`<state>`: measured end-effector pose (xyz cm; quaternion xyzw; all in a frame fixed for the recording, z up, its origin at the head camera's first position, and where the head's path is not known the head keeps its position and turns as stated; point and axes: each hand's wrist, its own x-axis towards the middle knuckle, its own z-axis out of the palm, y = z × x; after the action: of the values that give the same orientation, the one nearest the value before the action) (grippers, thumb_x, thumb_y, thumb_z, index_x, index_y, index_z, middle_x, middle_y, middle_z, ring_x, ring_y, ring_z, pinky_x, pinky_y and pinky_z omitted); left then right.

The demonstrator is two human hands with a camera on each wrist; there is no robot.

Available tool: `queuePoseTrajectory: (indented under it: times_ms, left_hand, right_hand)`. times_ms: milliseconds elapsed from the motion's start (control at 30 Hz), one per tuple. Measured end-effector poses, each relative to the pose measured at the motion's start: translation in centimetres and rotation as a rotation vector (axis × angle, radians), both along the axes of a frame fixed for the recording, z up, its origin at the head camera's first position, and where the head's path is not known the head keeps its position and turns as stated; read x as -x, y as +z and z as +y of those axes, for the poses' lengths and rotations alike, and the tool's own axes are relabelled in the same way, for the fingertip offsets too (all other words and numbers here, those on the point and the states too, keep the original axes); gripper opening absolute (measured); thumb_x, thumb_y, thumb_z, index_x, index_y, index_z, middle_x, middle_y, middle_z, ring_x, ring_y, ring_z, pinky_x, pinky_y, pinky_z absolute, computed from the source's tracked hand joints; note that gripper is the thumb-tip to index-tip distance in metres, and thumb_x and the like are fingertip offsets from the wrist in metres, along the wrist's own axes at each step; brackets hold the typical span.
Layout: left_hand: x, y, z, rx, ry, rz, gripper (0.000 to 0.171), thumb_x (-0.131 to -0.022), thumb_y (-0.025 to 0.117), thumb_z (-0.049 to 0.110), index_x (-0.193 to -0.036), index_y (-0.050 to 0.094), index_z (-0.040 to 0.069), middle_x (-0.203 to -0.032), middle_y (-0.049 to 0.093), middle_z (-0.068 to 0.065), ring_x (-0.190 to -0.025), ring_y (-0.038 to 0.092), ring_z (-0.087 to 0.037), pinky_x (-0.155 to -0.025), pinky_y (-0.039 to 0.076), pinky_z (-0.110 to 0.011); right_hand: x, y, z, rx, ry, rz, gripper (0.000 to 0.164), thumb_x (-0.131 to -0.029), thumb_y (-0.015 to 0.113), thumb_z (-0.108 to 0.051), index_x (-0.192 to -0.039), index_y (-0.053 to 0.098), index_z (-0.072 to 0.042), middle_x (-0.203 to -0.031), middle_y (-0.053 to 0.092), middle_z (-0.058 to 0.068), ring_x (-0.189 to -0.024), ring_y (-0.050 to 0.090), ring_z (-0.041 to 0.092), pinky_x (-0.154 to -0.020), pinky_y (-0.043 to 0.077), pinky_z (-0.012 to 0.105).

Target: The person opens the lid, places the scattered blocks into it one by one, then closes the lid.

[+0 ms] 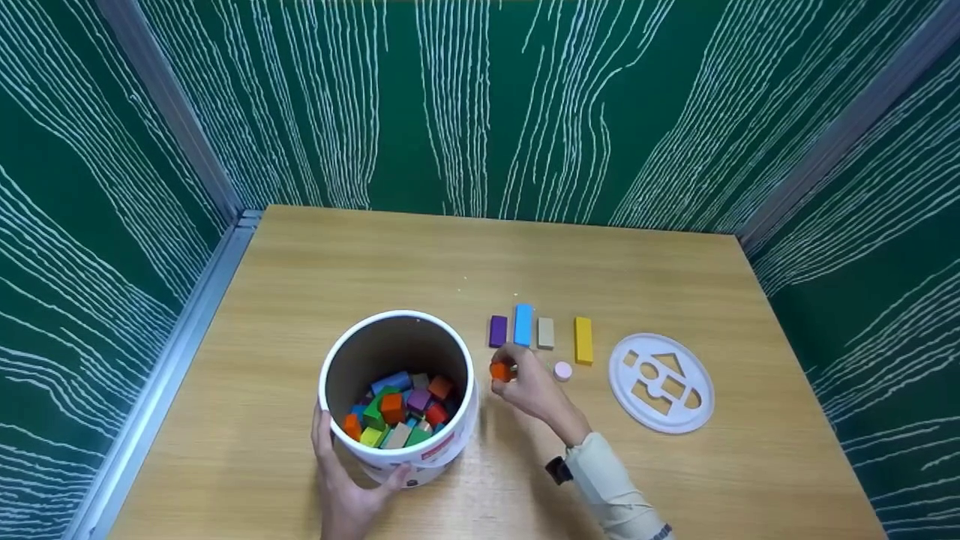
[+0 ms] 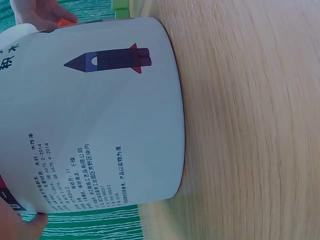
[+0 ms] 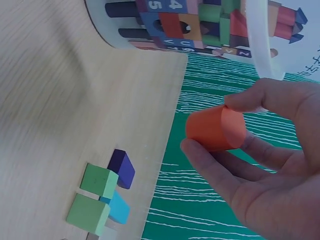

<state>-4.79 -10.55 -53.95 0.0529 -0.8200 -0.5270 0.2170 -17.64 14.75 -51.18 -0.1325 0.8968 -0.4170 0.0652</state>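
My left hand (image 1: 352, 499) grips a white round bucket (image 1: 397, 341), fingers on its left side and thumb across the front. Inside lie many coloured wooden blocks (image 1: 392, 409). Just right of the rim, my right hand (image 1: 536, 386) pinches an orange block (image 3: 216, 127) between thumb and fingers. That block has a curved side and a flat end, and is held above the tabletop. Two light green blocks (image 3: 89, 212) stand below the right hand, mostly hidden by it in the head view.
A purple block (image 1: 498, 331), a blue block (image 1: 523, 325), a beige block (image 1: 545, 334) and a yellow block (image 1: 583, 341) form a row behind the right hand. Near it sits a pink round block (image 1: 562, 370). The white lid (image 1: 626, 405) with shaped holes lies farther right. Green patterned panels surround the table.
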Motion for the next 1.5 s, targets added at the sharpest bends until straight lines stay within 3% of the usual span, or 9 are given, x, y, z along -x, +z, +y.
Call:
queuePoseTrajectory:
  times_ms: [333, 600, 833, 1100, 1367, 1500]
  left_hand:
    - [0.1, 0.0, 0.0, -0.002, 0.013, 0.012, 0.114, -0.054, 0.083, 0.026, -0.141, 0.008, 0.026, -0.145, 0.009, 0.004, -0.128, 0.017, -0.022, -0.103, 0.021, -0.051]
    - [0.1, -0.2, -0.2, -0.004, -0.024, 0.075, 0.114, -0.054, 0.083, 0.022, -0.14, 0.009, 0.018, -0.146, 0.008, 0.0, -0.129, 0.015, -0.026, -0.103, 0.02, -0.051]
    - [-0.2, 2.2, 0.3, -0.009, -0.023, 0.043, 0.113, -0.054, 0.083, 0.015, -0.14, 0.009, 0.014, -0.146, 0.009, -0.003, -0.129, 0.016, -0.027, -0.104, 0.018, -0.05]
    - [0.0, 0.1, -0.1, 0.007, -0.016, 0.04, 0.115, -0.053, 0.084, 0.022, -0.14, 0.009, 0.019, -0.146, 0.008, 0.0, -0.129, 0.016, -0.025, -0.104, 0.02, -0.05]
    - [0.0, -0.2, -0.1, 0.019, -0.006, 0.043, 0.115, -0.053, 0.083, 0.028, -0.141, 0.009, 0.022, -0.146, 0.008, 0.001, -0.129, 0.016, -0.024, -0.103, 0.021, -0.051]
    - [0.0, -0.2, -0.1, 0.0, -0.013, 0.052, 0.116, -0.052, 0.084, 0.024, -0.141, 0.01, 0.022, -0.146, 0.009, 0.001, -0.129, 0.017, -0.024, -0.103, 0.02, -0.052]
  right_hand:
    - [-0.3, 1.4, -0.2, 0.033, -0.008, -0.023, 0.028, -0.073, 0.065, -0.008, -0.099, 0.055, -0.008, -0.094, 0.054, 0.001, -0.083, 0.053, 0.019, -0.072, 0.052, 0.029]
    - [-0.7, 2.2, -0.3, 0.01, -0.015, 0.142, 0.023, -0.07, 0.066, -0.007, -0.092, 0.058, -0.01, -0.088, 0.058, -0.001, -0.077, 0.053, 0.015, -0.067, 0.052, 0.022]
    - [-1.0, 3.1, -0.5, 0.031, -0.038, 0.131, 0.027, -0.07, 0.067, -0.006, -0.095, 0.058, -0.012, -0.091, 0.057, -0.002, -0.08, 0.053, 0.015, -0.069, 0.053, 0.026]
    - [-1.5, 3.8, -0.6, 0.02, -0.039, 0.187, 0.031, -0.071, 0.068, -0.008, -0.1, 0.058, -0.012, -0.095, 0.057, -0.003, -0.082, 0.053, 0.012, -0.07, 0.053, 0.025]
    - [-2.2, 5.1, -0.8, 0.04, -0.031, 0.246, 0.033, -0.069, 0.07, -0.007, -0.1, 0.058, -0.016, -0.096, 0.057, -0.005, -0.084, 0.053, 0.009, -0.071, 0.052, 0.021]
    - [-2.5, 5.6, -0.9, 0.08, -0.011, 0.288, 0.032, -0.069, 0.069, -0.004, -0.098, 0.059, -0.012, -0.094, 0.058, -0.004, -0.084, 0.053, 0.009, -0.07, 0.052, 0.021]
